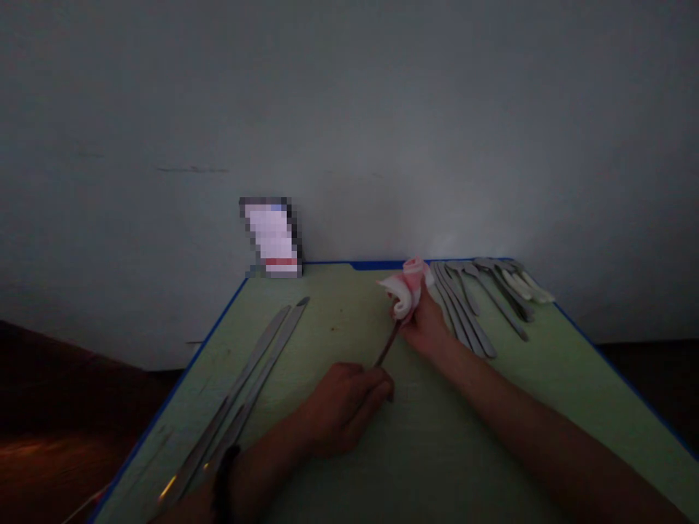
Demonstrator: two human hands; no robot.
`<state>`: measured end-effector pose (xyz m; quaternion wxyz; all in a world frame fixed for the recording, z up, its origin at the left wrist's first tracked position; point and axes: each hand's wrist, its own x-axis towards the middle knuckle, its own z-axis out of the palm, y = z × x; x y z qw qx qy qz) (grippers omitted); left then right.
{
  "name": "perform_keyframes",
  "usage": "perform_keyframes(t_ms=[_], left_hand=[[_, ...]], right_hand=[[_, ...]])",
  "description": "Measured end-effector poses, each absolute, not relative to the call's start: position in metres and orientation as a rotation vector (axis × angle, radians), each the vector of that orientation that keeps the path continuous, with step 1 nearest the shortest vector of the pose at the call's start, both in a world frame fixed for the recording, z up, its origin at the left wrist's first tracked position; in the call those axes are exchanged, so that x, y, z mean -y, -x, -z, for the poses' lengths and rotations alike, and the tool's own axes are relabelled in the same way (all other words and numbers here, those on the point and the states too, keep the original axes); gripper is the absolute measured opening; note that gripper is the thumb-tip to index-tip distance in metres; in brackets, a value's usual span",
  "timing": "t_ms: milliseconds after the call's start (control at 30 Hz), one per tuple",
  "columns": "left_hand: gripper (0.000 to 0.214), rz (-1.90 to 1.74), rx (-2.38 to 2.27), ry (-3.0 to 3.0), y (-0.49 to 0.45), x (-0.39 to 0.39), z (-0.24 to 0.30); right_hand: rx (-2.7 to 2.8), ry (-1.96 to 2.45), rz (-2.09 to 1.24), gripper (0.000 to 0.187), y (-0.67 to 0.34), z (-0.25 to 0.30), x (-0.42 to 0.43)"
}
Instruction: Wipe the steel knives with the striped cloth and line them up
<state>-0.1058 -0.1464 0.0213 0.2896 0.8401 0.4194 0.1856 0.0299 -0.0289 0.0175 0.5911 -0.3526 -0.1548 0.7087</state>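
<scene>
My left hand [352, 407] is closed around the handle end of a thin metal piece of cutlery [386, 346], which slants up and away to the right. Its far end is hidden in a pink and white cloth [411, 285], so I cannot tell its kind. Beyond it, my right hand [423, 320] is closed on that cloth, bunched around the metal. Two long knives [256, 371] lie side by side on the table to the left, their near ends close to my left forearm.
A pale green table [328, 306] with blue edging stands against a grey wall [349, 131]. A blurred-out phone [276, 236] leans at the back left. At the back right lie several pieces of metal cutlery [464, 313], spoons [480, 273] among them, and white-handled pieces [527, 286].
</scene>
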Motion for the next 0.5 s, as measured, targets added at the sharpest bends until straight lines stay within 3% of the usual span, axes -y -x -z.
perform_keyframes(t_ms=[267, 500], left_hand=[[0.04, -0.738, -1.291, -2.142, 0.105, 0.136, -0.012], [0.036, -0.287, -1.499, -2.619, 0.09, 0.15, -0.014]], right_hand=[[0.784, 0.897, -1.796, 0.043, 0.001, 0.008, 0.078], [0.632, 0.803, -1.893, 0.029, -0.004, 0.007, 0.064]])
